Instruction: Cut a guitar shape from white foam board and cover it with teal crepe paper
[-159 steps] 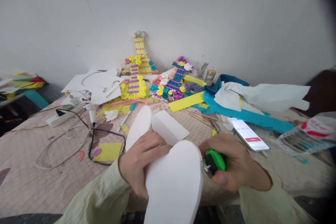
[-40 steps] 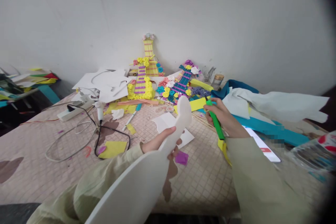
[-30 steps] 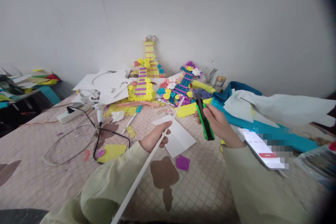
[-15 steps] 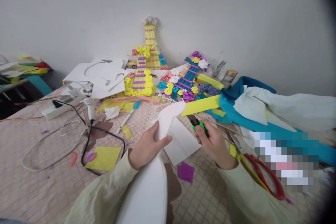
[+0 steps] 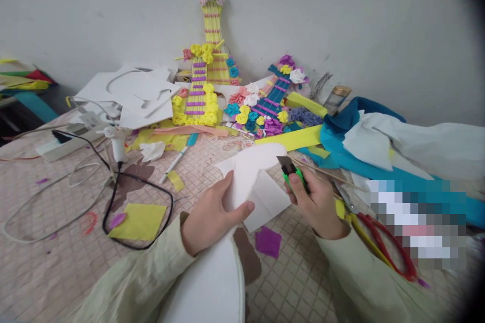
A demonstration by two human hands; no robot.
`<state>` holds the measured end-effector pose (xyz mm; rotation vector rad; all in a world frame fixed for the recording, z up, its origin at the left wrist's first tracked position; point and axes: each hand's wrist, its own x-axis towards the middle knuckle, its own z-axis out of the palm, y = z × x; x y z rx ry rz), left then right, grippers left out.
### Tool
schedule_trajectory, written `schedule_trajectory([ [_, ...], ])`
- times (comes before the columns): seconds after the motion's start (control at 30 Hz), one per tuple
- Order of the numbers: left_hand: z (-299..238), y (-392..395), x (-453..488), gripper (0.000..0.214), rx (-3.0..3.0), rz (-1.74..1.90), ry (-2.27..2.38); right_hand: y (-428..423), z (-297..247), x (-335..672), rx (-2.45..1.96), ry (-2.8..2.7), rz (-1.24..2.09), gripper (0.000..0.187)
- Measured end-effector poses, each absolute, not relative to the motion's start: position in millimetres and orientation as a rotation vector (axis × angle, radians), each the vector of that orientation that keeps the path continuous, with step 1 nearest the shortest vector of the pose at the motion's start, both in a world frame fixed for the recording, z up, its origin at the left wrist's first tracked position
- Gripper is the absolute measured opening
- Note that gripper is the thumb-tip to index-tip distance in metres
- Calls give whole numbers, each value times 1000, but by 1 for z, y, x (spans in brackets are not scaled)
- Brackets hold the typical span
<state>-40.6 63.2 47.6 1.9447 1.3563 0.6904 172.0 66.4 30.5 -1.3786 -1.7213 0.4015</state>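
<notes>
My left hand (image 5: 210, 217) grips a long white foam cutout (image 5: 246, 174) near its narrow waist, thumb on top. The cutout's rounded far end points towards the wall and its wide near end (image 5: 206, 287) drops out of view at the bottom. My right hand (image 5: 316, 199) is closed round a green utility knife (image 5: 292, 174), whose blade (image 5: 285, 162) sits right beside the cutout's far end. Under the cutout lies a white paper sheet (image 5: 271, 202) on the checked tablecloth (image 5: 56, 257).
Guitar-shaped crafts (image 5: 206, 68) with foam flowers lean on the wall. White foam offcuts (image 5: 125, 93), a glue gun (image 5: 117, 141) with black cord, a power strip (image 5: 64, 142), yellow (image 5: 138, 222) and purple scraps (image 5: 268, 240), red scissors (image 5: 390, 255), blue and white cloth (image 5: 397, 141) lie around.
The knife went from held up in the air down beside the cutout's far end. The left hand turned the cutout from edge-on to flat. The view dipped lower.
</notes>
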Motion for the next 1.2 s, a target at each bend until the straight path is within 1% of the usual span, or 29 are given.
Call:
schedule_trajectory([
  [0.2, 47, 63, -40, 67, 1939, 655, 1384, 68, 29, 176, -1360, -1722, 484, 27],
  [0.27, 46, 62, -39, 70, 1935, 652, 1404, 68, 30, 175, -1361, -1789, 455, 27],
  [0.43, 43, 60, -37, 73, 1941, 682, 1338, 65, 33, 167, -1350, -2016, 334, 18],
  [0.5, 41, 60, -38, 69, 1894, 732, 1274, 64, 33, 166, -1350, -1991, 322, 20],
  [0.63, 36, 66, -40, 48, 1606, 835, 1096, 63, 29, 169, -1349, -1820, 304, 22],
  [0.73, 32, 72, -41, 39, 1318, 844, 1125, 64, 25, 174, -1344, -1735, 379, 21],
  [0.87, 31, 81, -45, 38, 1079, 731, 1108, 66, 27, 183, -1413, -1673, 374, 25],
  [0.97, 34, 89, -49, 37, 963, 704, 1077, 72, 32, 197, -1582, -1664, 343, 30],
  [1.07, 37, 98, -54, 36, 841, 730, 1109, 84, 27, 215, -1848, -1790, 190, 32],
  [1.13, 38, 103, -58, 45, 775, 783, 1060, 95, 15, 225, -1933, -1916, -6, 32],
  [1.2, 39, 105, -62, 55, 754, 873, 968, 104, 0, 233, -1855, -2053, -106, 32],
])
